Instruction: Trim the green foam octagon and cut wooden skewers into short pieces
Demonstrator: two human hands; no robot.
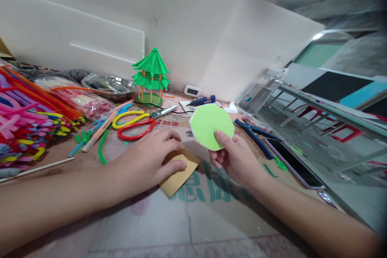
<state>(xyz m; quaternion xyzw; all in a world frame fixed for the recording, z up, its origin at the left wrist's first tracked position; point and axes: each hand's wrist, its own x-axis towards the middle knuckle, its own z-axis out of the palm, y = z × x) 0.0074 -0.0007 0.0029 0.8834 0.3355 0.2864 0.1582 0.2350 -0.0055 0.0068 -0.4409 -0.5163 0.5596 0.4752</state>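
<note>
My right hand (234, 153) pinches a light green, many-sided piece of card (208, 127) between thumb and fingers, holding it tilted above the table. My left hand (154, 155) lies over a tan rectangle of stiff paper (184, 169), with the thumb on its face and the other fingers bent over its far edge. Part of the paper is hidden under that hand. Just beyond the left hand lie scissors (151, 123) with one yellow and one red handle. Farther back stands a small green-roofed pavilion model (151, 74) with thin wooden posts.
Bundles of coloured pipe cleaners (27, 125) crowd the left side, near a metal bowl (116, 86). A blue glue gun (202, 100) and a small digital clock (192, 90) are at the back. Pliers (255, 139) and a phone (294, 163) lie along the right edge.
</note>
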